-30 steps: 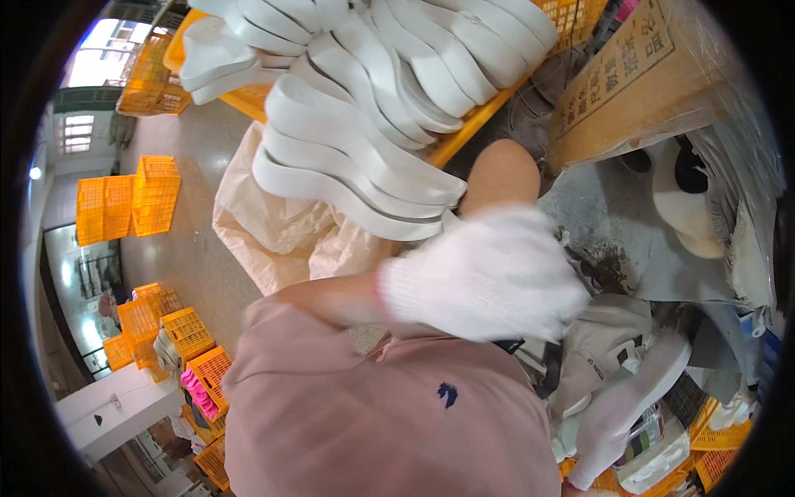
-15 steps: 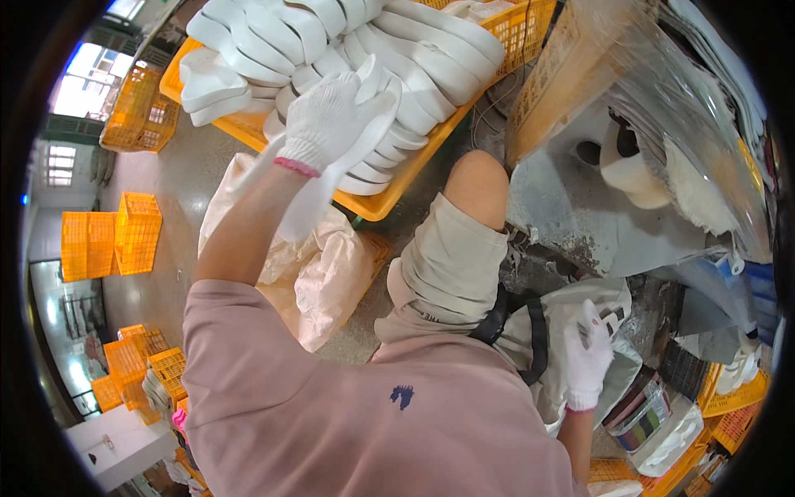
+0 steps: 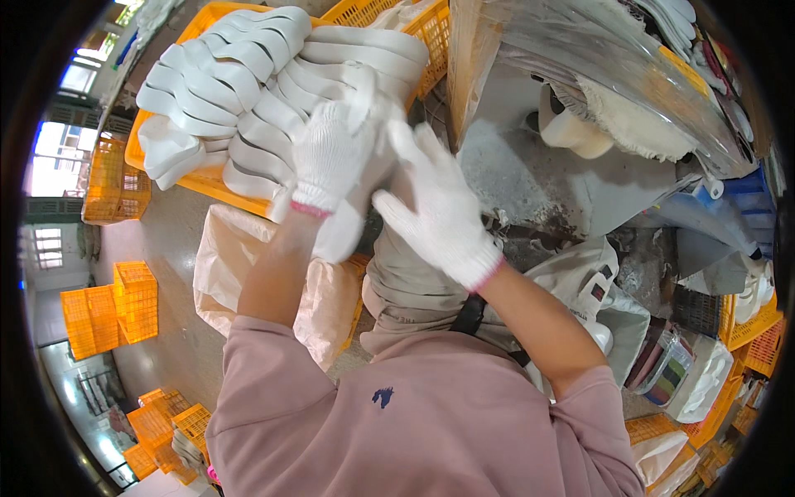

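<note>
Person's white-knit-gloved left hand (image 3: 333,149) blurred at the fingertips, grip unclear, white curved sole-shaped piece (image 3: 341,234) partly hidden behind it, brown cardboard box (image 3: 474,62) cut off above, mauve short-sleeved shirt (image 3: 422,439) cut off below

White shoe soles (image 3: 203,89) are filling a yellow plastic crate (image 3: 207,187) and orange slatted crates (image 3: 136,303) are standing around the floor (image 3: 189,277), suggesting a footwear workshop.

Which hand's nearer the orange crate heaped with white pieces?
Left. In the head view, the left hand overlaps the right part of the orange crate's heap of white pieces; the right hand is farther right and lower, beside the heap.
</note>
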